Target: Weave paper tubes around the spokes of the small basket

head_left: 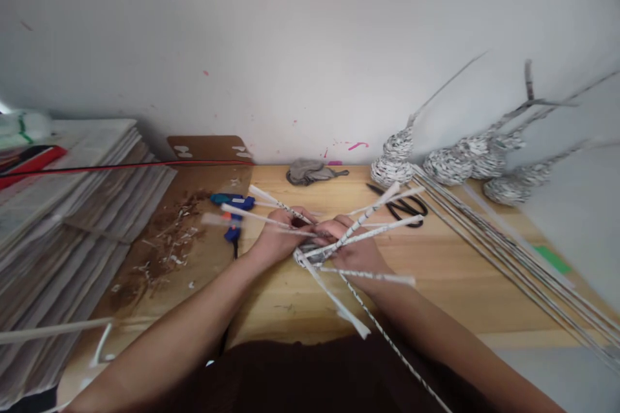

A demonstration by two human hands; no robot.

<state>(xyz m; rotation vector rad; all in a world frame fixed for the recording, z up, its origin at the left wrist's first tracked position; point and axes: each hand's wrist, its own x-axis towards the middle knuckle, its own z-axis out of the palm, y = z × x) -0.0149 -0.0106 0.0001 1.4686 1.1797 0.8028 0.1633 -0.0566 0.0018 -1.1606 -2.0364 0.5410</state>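
Observation:
A small piece of paper weaving (310,257) is held just above the wooden table (271,306), in the middle of the view. Rolled newspaper tubes (368,222) stick out from it on all sides, and one long tube runs down toward my body. My left hand (281,237) grips the weaving's left side with fingers curled. On the other side my right hand (352,245) has its fingers pinched on the weaving, near the left fingertips. Several tube ends are blurred, and the tubes and fingers hide part of the weaving.
Black scissors (411,211) lie beyond my right hand, a blue glue gun (237,210) beyond my left. A grey crumpled cloth (310,171) rests near the wall. Gourd-shaped woven paper pieces (392,168) and long paper tubes (494,251) are at right. Stacked newspapers (116,206) stand at left.

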